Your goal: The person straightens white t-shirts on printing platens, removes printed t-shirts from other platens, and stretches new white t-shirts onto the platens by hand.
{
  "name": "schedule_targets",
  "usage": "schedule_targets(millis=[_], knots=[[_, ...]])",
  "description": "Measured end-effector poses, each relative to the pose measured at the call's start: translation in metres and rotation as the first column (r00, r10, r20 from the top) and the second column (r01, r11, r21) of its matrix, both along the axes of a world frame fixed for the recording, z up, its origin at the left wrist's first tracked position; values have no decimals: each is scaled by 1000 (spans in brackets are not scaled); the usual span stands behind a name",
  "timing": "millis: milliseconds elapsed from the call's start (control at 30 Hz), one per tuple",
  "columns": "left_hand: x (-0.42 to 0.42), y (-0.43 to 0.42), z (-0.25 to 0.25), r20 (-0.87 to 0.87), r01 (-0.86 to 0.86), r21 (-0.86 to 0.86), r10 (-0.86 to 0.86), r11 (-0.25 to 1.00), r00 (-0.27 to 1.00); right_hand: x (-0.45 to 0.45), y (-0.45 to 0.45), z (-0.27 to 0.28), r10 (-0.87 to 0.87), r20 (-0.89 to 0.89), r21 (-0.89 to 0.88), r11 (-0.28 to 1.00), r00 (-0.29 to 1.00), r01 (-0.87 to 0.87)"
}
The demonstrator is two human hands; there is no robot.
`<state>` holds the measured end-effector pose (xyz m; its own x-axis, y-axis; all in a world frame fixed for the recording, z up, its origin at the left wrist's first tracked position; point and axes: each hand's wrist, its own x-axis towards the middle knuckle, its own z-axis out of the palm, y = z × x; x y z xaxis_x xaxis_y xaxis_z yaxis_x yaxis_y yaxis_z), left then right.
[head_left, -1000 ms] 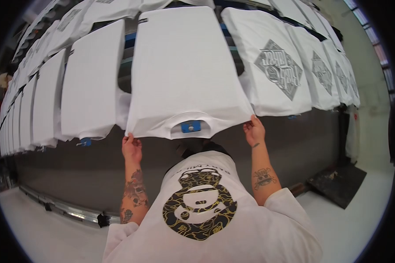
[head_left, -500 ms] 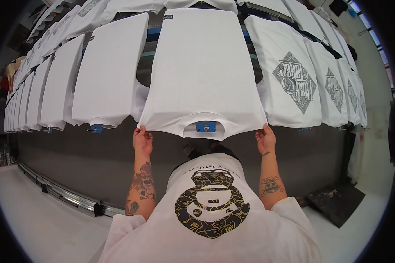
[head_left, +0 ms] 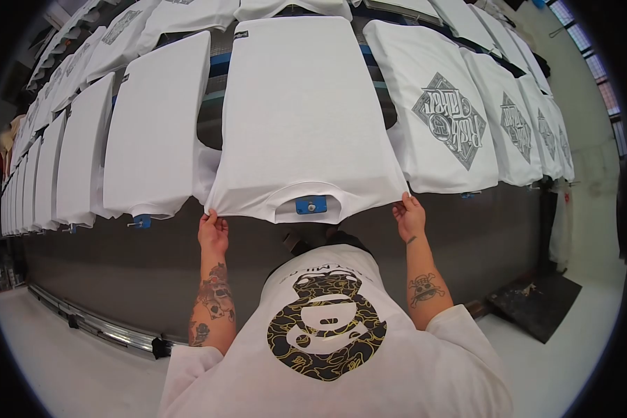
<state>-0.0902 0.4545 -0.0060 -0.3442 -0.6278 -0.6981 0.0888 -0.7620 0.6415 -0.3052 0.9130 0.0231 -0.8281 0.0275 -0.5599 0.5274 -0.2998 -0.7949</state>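
A plain white T-shirt (head_left: 296,104) is stretched over a flat board in front of me, its neckline toward my body. My left hand (head_left: 213,231) pinches the shirt's near left corner at the shoulder. At the opposite shoulder corner, my right hand (head_left: 409,214) pinches the fabric in the same way. The cloth hangs taut between the two hands. Inside the neck opening a blue clamp block (head_left: 311,205) with a metal bolt shows. A small dark label mark sits at the shirt's far left corner.
To the right, another white shirt (head_left: 447,111) bears a grey diamond print, with more printed shirts beyond. On the left stands a row of boards with white shirts (head_left: 157,132). A metal rail (head_left: 111,331) runs along the floor at left; a dark panel (head_left: 536,303) lies at right.
The whole view has shifted, so the shirts and my arms appear slightly further left. Both hands keep their pinch on the shirt's shoulder corners.
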Motion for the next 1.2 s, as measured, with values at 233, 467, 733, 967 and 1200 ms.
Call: schedule_targets(millis=[233, 467, 733, 967, 1200], knots=[[-14, 13, 17, 291, 159, -132, -115, 978, 950, -3, -8, 5, 102, 80, 243, 963, 992, -119], [-51, 36, 64, 529, 466, -755, 8, 461, 848, -19, -17, 28, 513, -232, 759, 626, 826, -175], [-157, 23, 71, 737, 728, -676, 84, 116, 671, -75, -94, 26, 606, -425, 863, 496, 673, 98], [-167, 14, 70, 866, 854, -475, -56, 213, 496, -78, -97, 32, 706, -221, 854, 474, 673, -216], [-251, -31, 73, 818, 825, -563, 104, -50, 565, -161, -104, 49, 795, -122, 816, 421, 594, -396]])
